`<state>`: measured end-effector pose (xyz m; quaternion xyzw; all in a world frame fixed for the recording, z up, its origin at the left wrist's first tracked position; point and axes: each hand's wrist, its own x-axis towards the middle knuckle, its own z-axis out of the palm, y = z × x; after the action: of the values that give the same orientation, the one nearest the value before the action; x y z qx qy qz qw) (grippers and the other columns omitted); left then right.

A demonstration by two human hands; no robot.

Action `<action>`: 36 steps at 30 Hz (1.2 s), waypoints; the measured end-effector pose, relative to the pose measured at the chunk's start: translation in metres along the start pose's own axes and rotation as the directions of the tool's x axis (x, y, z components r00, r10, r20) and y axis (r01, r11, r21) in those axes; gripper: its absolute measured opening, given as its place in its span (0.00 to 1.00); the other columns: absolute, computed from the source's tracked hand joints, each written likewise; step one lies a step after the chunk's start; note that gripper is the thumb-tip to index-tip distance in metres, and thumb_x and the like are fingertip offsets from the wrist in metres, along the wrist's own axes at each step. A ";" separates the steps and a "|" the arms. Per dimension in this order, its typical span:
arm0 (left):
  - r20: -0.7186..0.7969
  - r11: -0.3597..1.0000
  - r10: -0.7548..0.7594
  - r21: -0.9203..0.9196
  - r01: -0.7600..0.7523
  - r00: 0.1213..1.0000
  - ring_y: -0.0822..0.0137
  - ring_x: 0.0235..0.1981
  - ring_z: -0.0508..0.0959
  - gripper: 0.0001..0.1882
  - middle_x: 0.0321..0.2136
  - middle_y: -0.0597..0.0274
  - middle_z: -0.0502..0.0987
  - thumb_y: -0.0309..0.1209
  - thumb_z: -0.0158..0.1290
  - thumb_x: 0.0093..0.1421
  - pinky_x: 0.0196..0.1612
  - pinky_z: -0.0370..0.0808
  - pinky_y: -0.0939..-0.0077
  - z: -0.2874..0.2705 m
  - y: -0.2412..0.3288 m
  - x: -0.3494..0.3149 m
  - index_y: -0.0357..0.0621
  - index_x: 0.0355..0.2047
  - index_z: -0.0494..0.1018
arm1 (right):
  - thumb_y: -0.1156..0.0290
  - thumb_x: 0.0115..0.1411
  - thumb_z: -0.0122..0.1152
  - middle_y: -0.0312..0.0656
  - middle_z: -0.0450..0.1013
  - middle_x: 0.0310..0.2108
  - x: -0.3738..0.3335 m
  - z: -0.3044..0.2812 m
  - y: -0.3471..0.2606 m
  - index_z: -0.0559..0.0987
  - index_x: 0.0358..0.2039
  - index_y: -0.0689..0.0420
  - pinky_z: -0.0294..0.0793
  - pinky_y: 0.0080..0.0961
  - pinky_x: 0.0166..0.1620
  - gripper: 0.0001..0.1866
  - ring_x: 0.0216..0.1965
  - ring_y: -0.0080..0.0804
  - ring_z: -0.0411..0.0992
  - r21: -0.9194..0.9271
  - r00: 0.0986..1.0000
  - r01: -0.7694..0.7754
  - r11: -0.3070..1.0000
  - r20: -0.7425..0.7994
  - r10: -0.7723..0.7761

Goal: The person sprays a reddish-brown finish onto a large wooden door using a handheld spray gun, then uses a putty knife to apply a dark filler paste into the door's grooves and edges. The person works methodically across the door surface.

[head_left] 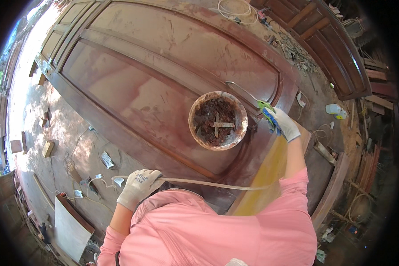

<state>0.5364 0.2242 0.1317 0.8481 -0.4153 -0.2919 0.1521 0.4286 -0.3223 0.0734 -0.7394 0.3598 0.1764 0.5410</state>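
Note:
My right hand, gloved in white with blue showing at the fingers, is closed around the green end of a thin metal rod with a bent tip. The rod slants up and left over the large brown door. My left hand, in a white glove, is curled round a pale hose near my waist. The hose runs right in front of me toward my right sleeve. On the door's near right part sits a round, stained bowl of dark reddish-brown lumps, a cross-shaped strip piece lying in it.
A yellow board lies at the door's near right corner. Another panelled door stands at the far right, beside a clear bottle. Wood blocks, cords and a white-faced panel are on the left floor.

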 end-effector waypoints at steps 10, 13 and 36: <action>-0.039 0.988 0.100 0.121 -0.095 0.994 0.59 0.37 0.82 0.12 0.31 0.62 0.82 0.43 0.59 0.61 0.44 0.77 0.62 -0.004 0.019 0.025 0.51 0.38 0.78 | 0.42 0.70 0.53 0.39 0.74 0.27 0.020 0.032 -0.050 0.78 0.44 0.60 0.72 0.32 0.30 0.29 0.26 0.30 0.74 -0.240 0.977 0.212 0.947 0.046 -0.207; -0.052 0.987 0.094 0.134 -0.087 0.994 0.59 0.37 0.82 0.11 0.31 0.62 0.81 0.43 0.59 0.61 0.43 0.77 0.62 -0.008 0.016 0.025 0.52 0.38 0.78 | 0.41 0.70 0.50 0.50 0.79 0.34 0.067 0.058 -0.067 0.78 0.46 0.61 0.76 0.42 0.40 0.31 0.37 0.44 0.79 -0.469 0.903 0.398 0.788 0.049 -0.427; -0.306 0.966 0.047 0.255 0.034 0.951 0.63 0.36 0.80 0.09 0.29 0.67 0.79 0.40 0.60 0.60 0.41 0.75 0.66 -0.031 -0.004 0.049 0.52 0.35 0.76 | 0.39 0.71 0.47 0.57 0.80 0.45 0.124 0.187 -0.246 0.75 0.47 0.58 0.76 0.52 0.51 0.30 0.49 0.57 0.78 -0.806 0.855 0.366 0.466 0.094 -0.510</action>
<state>0.5819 0.1876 0.1360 0.8944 -0.4235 -0.0983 0.1049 0.7147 -0.1523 0.0928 -0.9794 0.0811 0.1136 0.1460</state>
